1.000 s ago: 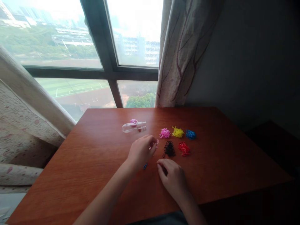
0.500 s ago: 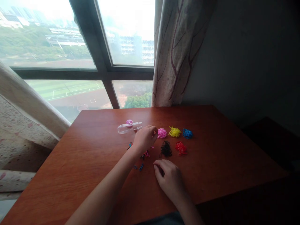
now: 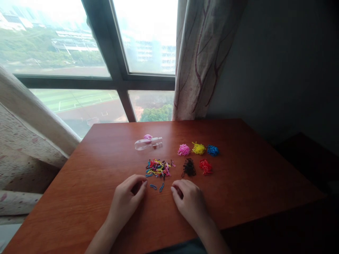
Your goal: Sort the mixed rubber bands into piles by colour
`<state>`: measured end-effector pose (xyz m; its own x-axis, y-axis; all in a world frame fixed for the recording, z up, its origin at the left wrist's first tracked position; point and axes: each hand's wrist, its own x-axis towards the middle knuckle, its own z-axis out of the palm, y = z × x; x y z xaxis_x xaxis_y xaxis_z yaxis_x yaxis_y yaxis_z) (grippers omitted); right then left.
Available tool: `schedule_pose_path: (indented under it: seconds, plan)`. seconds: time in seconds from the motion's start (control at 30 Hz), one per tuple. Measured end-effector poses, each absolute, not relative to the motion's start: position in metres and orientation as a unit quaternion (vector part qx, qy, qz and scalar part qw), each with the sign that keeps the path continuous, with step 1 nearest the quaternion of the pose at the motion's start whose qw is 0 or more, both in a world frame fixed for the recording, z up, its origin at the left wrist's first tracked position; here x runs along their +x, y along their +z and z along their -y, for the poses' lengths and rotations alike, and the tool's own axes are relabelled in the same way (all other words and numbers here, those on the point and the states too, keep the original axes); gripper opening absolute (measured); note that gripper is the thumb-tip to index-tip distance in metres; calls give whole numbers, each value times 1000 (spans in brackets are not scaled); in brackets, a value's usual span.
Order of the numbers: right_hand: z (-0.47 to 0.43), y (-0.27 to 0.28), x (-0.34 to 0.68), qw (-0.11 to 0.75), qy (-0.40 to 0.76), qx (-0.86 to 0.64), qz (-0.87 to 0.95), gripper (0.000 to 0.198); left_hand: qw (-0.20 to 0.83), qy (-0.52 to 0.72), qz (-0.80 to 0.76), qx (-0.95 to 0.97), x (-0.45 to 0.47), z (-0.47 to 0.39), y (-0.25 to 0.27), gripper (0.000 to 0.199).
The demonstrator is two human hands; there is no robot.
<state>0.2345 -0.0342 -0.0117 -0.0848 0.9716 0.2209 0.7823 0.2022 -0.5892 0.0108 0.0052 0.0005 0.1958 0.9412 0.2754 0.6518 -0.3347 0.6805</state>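
My left hand (image 3: 129, 194) rests on the table with fingers curled and thumb tip by the fingertips; nothing shows in it. Two small blue rubber bands (image 3: 161, 187) lie just right of its fingertips. My right hand (image 3: 189, 197) is likewise curled on the table, thumb close to the index finger, with nothing visible in it. Beyond my hands is a heap of mixed-colour rubber bands (image 3: 159, 168). To its right lie sorted piles: black bands (image 3: 189, 167), red bands (image 3: 206, 167), pink bands (image 3: 183, 150), yellow bands (image 3: 198, 148) and blue bands (image 3: 212, 150).
A clear plastic container (image 3: 143, 144) lies on its side at the back of the brown wooden table (image 3: 238, 176), with a pink piece (image 3: 147, 137) against it. Behind the table are a window (image 3: 119, 83) and a patterned curtain (image 3: 198, 63).
My left hand has drawn back from beside the pink pile to the near left of the mixed heap, uncovering the heap. My right hand has stayed in place.
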Motion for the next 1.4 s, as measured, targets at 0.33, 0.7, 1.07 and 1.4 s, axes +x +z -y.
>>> schedule_pose_path:
  seconds: [0.33,0.7,1.07,1.4]
  plan:
    - [30,-6,201,251,150,-630,719,8,195,278,-555,760,12,4,-8,14]
    - [33,-10,197,264,124,-614,734,16,160,203,-566,783,17,8,-4,16]
    - [31,-6,224,398,213,-611,650,15,147,190,-561,792,18,8,-4,13]
    - [-18,-1,362,402,62,-736,541,33,140,190,-561,793,18,8,-4,13]
